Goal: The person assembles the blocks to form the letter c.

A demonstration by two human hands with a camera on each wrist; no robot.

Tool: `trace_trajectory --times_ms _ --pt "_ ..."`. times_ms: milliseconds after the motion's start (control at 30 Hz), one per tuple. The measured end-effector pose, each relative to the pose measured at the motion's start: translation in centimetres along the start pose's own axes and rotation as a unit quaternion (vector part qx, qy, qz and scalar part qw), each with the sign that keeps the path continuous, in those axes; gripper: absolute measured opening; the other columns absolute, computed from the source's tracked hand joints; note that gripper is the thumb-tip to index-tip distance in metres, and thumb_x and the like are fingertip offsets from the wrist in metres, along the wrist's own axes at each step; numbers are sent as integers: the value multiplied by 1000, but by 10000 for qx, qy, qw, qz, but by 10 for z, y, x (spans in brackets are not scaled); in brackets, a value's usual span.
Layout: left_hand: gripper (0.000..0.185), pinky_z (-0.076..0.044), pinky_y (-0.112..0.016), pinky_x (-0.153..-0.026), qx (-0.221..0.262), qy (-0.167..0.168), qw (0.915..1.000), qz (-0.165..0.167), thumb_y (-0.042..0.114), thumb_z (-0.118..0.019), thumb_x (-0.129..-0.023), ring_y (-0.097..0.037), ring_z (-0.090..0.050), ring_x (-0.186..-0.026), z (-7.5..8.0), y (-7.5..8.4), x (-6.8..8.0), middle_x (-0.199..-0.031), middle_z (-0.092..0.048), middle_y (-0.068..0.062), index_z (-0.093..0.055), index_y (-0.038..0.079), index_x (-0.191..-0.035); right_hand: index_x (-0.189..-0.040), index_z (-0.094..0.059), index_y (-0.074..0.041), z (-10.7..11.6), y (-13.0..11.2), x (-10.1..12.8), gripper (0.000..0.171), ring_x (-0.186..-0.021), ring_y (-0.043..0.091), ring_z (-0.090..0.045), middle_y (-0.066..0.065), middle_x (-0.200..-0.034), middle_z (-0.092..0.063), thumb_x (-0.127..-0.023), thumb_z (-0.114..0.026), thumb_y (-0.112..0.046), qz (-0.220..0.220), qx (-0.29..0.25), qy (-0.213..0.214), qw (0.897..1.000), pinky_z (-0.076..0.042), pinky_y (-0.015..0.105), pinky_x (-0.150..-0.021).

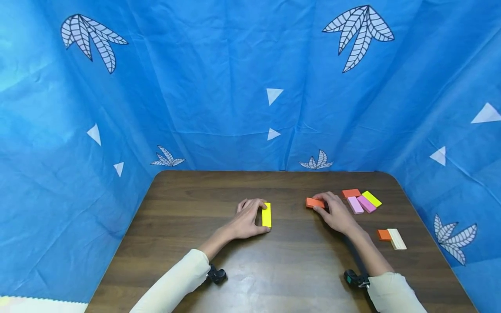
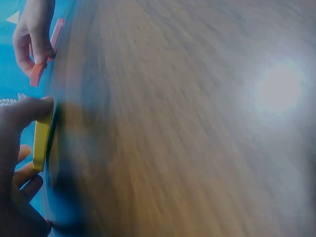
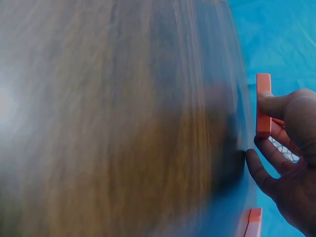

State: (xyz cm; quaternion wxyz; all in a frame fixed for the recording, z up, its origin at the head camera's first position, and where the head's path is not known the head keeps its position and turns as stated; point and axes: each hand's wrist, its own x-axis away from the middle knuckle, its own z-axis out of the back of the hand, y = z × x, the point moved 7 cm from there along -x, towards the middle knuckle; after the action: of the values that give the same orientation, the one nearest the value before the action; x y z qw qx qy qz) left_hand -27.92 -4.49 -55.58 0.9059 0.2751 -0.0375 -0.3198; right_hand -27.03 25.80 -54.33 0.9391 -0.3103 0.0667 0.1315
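Observation:
A yellow block (image 1: 267, 216) is pinched lengthwise between the thumb and fingers of my left hand (image 1: 247, 220), near the middle of the table. The left wrist view shows the same yellow block (image 2: 42, 143) by its edge, thumb at one end and fingers at the other. To the right, my right hand (image 1: 335, 213) pinches an orange block (image 1: 314, 203). In the right wrist view the thumb presses one long face of this orange block (image 3: 263, 118) and fingers lie behind it. Whether either block touches the table is hard to tell.
Right of my right hand lie an orange-red block (image 1: 351, 193), a yellow-green block (image 1: 372, 198), a light pink block (image 1: 355, 205) and a darker pink block (image 1: 366, 204). Nearer me, an orange block (image 1: 384, 235) adjoins a cream wooden block (image 1: 397, 239). Blue cloth (image 1: 242, 87) surrounds the table (image 1: 188, 187).

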Motion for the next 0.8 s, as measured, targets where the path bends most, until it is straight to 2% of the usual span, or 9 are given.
trace_trajectory --times_ms 200,400,500,800 --pt "65 -18 -70 -129 47 41 10000 28 47 -87 -87 -25 -46 -152 10 -10 9 -159 -54 4 -53 20 -135 -132 -68 -5 -9 -8 -9 33 -121 38 -60 18 -131 -68 -102 -75 -18 -9 5 -42 10000 -51 62 -108" --pt "77 -17 -71 -128 -52 161 9998 91 48 -88 -85 -24 -47 -151 13 -22 14 -154 -59 8 -52 25 -150 -131 -69 -6 -22 -21 -19 32 -121 36 -60 15 -129 -69 -102 -75 -17 184 32 -96 9998 -50 61 -109" --pt "81 -15 -73 -127 -84 120 9999 63 49 -87 -86 -25 -46 -152 13 -23 16 -157 -58 6 -52 27 -155 -131 -69 -7 -27 -28 -23 32 -119 34 -60 14 -129 -69 -102 -75 -17 255 89 -149 9995 -51 59 -109" --pt "73 -11 -76 -126 -81 87 9999 -29 47 -87 -87 -34 -36 -161 13 -22 18 -169 -48 -2 -61 28 -152 -133 -68 -7 -37 -43 -35 32 -123 35 -60 14 -131 -69 -103 -73 -17 367 111 -312 9988 -51 58 -110"
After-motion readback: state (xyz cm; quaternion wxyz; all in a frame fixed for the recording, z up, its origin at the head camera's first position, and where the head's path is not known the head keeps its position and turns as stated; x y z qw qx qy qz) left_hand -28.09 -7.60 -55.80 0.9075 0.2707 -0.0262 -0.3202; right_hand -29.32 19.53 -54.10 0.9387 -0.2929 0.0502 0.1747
